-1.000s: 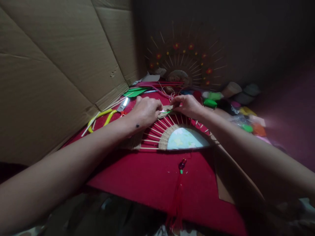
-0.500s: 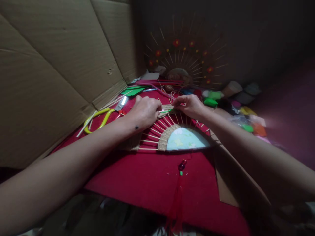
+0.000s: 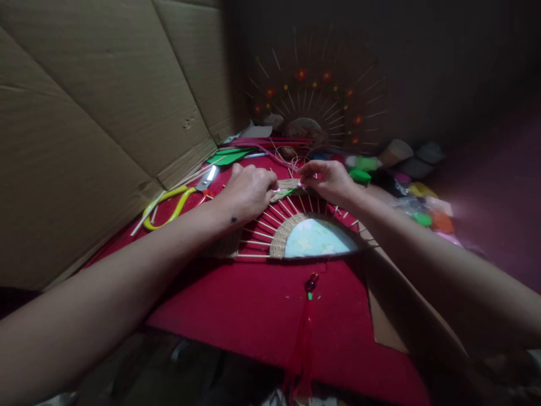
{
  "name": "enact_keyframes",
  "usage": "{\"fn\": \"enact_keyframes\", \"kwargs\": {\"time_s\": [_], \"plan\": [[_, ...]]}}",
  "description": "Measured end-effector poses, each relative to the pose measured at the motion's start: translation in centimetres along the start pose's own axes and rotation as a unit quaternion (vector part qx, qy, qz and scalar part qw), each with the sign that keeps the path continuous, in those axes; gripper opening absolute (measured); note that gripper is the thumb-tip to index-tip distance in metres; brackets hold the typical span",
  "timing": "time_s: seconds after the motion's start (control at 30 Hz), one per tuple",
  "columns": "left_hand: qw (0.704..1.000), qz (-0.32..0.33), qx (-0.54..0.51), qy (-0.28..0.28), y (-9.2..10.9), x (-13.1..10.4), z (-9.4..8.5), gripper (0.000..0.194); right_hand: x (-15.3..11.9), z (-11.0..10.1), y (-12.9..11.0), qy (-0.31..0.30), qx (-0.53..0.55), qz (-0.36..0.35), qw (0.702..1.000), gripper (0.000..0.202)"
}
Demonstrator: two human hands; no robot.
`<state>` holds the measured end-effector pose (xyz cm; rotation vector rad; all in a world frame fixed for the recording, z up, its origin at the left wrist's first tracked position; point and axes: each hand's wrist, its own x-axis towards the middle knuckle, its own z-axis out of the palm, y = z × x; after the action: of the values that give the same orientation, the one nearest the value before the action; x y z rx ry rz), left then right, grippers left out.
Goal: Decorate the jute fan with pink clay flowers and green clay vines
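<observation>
Left grip [image 3: 252, 190] and right grip [image 3: 329, 179] curl at the fan [image 3: 291, 225], green strand [image 3: 288, 192] between them; whether either pinches anything is unclear.

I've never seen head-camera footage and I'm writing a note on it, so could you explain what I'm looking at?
There is no machine here: these are a person's two bare hands, seen by one camera worn on the head, looking forward and down. On a red surface lies a stick-ribbed fan with a pale blue panel. The left hand and right hand meet its outer woven band, near a thin green strip. Something small and pink shows at the right fingertips; whether it is gripped, I can't tell. Yellow-handled scissors lie left, a red tassel in front.
</observation>
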<state>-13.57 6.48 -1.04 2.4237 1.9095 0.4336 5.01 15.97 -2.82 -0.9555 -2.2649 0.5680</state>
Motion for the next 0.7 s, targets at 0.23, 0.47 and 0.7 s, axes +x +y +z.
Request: {"fn": "enact_keyframes", "kwargs": {"time_s": [0.23, 0.47, 0.7], "plan": [[1.000, 0.006, 0.017, 0.002, 0.10, -0.17, 0.10, 0.024, -0.87, 0.36, -0.48, 0.024, -0.183, -0.011, 0.983, 0.025], [1.000, 0.007, 0.014, -0.002, 0.07, -0.26, 0.08, 0.024, -0.86, 0.34, -0.18, 0.044, -0.059, 0.025, 0.997, 0.026], [1.000, 0.007, 0.025, -0.013, 0.06, -0.31, 0.17, 0.024, -1.02, 0.24, -0.75, 0.044, -0.006, 0.017, 0.999, 0.025]]}}
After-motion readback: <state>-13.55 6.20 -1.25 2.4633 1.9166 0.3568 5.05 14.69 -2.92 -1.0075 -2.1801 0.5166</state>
